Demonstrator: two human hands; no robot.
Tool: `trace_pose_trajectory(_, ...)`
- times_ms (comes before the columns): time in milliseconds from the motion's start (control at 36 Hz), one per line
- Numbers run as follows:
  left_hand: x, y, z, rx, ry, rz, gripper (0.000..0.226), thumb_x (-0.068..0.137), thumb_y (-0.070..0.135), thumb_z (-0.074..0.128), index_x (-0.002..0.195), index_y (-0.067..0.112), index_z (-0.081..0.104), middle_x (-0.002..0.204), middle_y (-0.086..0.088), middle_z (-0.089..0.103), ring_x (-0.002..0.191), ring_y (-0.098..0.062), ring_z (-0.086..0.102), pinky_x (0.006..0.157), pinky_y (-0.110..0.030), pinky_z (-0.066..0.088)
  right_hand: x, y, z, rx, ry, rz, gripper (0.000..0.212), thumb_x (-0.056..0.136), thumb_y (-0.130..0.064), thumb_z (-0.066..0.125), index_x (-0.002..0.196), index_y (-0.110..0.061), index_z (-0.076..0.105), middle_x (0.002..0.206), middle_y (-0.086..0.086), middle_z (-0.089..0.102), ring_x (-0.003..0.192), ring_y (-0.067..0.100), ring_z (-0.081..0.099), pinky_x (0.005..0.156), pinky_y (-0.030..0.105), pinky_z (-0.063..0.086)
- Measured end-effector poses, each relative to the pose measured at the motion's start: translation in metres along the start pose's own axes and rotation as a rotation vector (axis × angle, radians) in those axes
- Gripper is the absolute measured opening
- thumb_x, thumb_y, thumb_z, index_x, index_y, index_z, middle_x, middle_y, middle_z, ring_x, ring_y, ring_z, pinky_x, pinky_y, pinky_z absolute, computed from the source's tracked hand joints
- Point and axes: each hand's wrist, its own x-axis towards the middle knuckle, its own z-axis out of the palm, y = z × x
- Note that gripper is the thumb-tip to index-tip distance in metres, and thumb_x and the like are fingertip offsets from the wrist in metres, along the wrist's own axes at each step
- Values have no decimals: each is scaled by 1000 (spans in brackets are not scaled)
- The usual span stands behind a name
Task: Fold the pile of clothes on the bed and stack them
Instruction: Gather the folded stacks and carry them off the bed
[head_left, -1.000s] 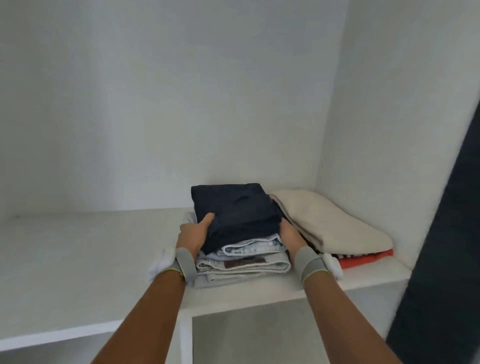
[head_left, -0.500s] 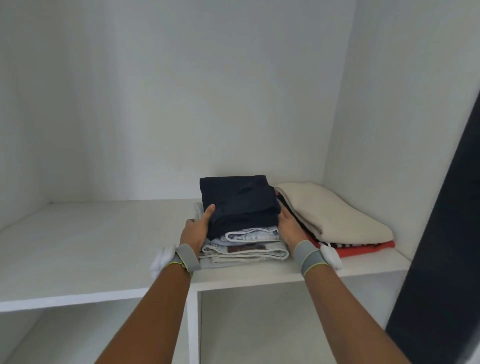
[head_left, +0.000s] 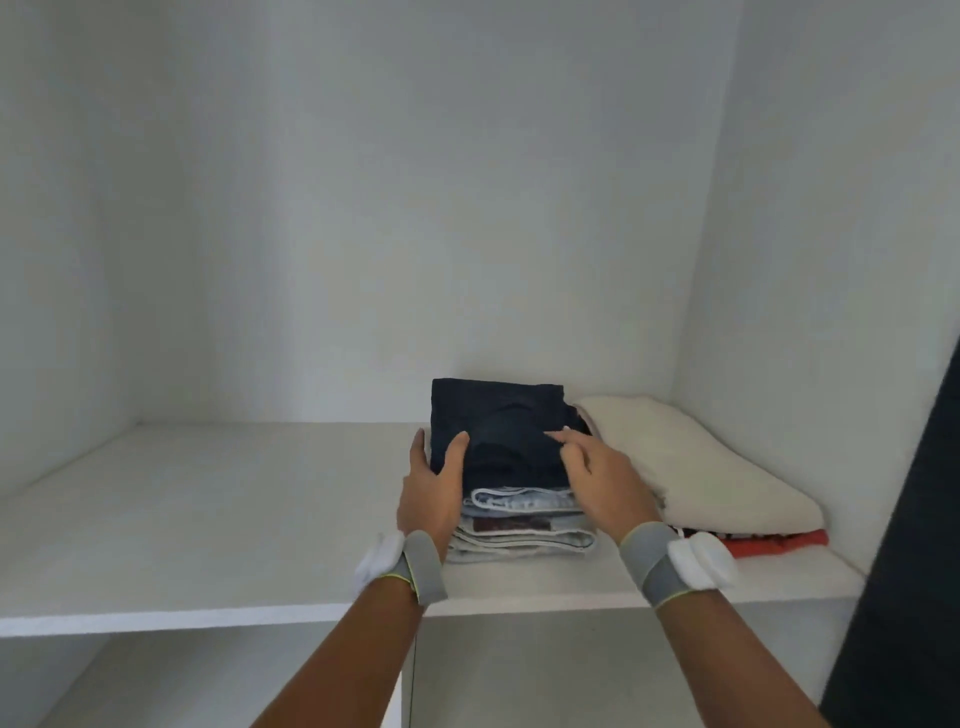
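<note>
A stack of folded clothes sits on a white wardrobe shelf (head_left: 208, 519). Its top piece is a dark navy garment (head_left: 498, 426), with light denim jeans (head_left: 524, 525) folded under it. My left hand (head_left: 431, 493) rests against the stack's left side, thumb on the navy garment. My right hand (head_left: 602, 478) hovers at the stack's right front, fingers apart, fingertips touching the navy top. Both wrists wear grey bands with white pods.
A second pile lies to the right: a cream garment (head_left: 691, 467) over a striped piece and a red one (head_left: 769, 543), against the wardrobe's right wall. A dark door edge (head_left: 909, 519) stands at far right. A vertical divider (head_left: 408, 675) splits the space below.
The stack has been pushed a little deeper onto the shelf. My right hand has left the stack's side and lifted onto the navy top with fingers spread. The view has tilted up.
</note>
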Motion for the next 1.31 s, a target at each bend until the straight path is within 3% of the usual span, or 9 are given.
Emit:
trace_pose_trajectory(83,5,-4,14,35,2,27,68,86,68,47,145,39,32,139,3,54,127,-28,50,108,-42,37,13,3,-2,-92,38,53,33,101,-40,34,101,-23,63,97,8,68,85,27,59,74,35,47)
trace_pose_trajectory(139,7,-5,22,48,6,50,62,88,65,47,143,39,35,134,4,57,125,-26,51,104,-39,39,22,9,-1,-140,55,73,34,100,-48,35,93,-23,58,90,6,66,85,31,59,73,39,50)
trace_pose_trajectory(361,22,-10,42,136,27,126,63,88,67,44,144,40,35,132,4,59,123,-25,52,92,-31,37,34,36,20,-143,30,80,37,104,-37,22,131,-23,44,114,11,64,98,32,60,74,32,40)
trace_pose_trajectory(639,28,-19,39,104,-42,202,65,90,67,42,147,37,32,136,5,56,126,-19,51,100,-29,40,33,39,31,21,91,67,37,104,-30,29,136,-18,45,132,9,55,122,26,51,87,21,33)
trace_pose_trajectory(750,29,-22,36,84,-83,213,82,79,83,33,148,39,29,141,6,52,130,-17,47,110,-38,38,32,45,39,61,112,66,39,103,-31,31,138,-18,43,130,12,56,123,29,49,96,30,37)
trace_pose_trajectory(861,30,-25,33,139,-123,233,82,80,86,23,149,42,23,147,6,46,133,-20,45,112,-43,36,31,49,43,33,101,78,43,103,-36,29,142,-21,39,140,12,49,133,32,40,108,45,35)
trace_pose_trajectory(972,33,-31,29,209,-148,229,87,77,88,11,151,43,17,153,3,38,138,-24,40,114,-45,33,32,50,44,14,89,96,45,103,-36,30,145,-21,36,142,12,47,134,34,37,109,47,32)
trace_pose_trajectory(1111,24,-25,23,331,-170,179,60,99,58,20,153,32,16,157,-3,31,141,-28,34,117,-41,27,27,46,46,-37,70,129,48,103,-34,28,150,-23,25,153,7,34,141,33,26,115,45,23)
trace_pose_trajectory(1306,9,-24,7,366,-252,104,57,104,47,21,153,20,21,158,-7,28,144,-27,28,118,-40,22,7,37,45,-115,17,161,55,103,-34,29,153,-28,7,160,7,15,147,28,9,117,44,17)
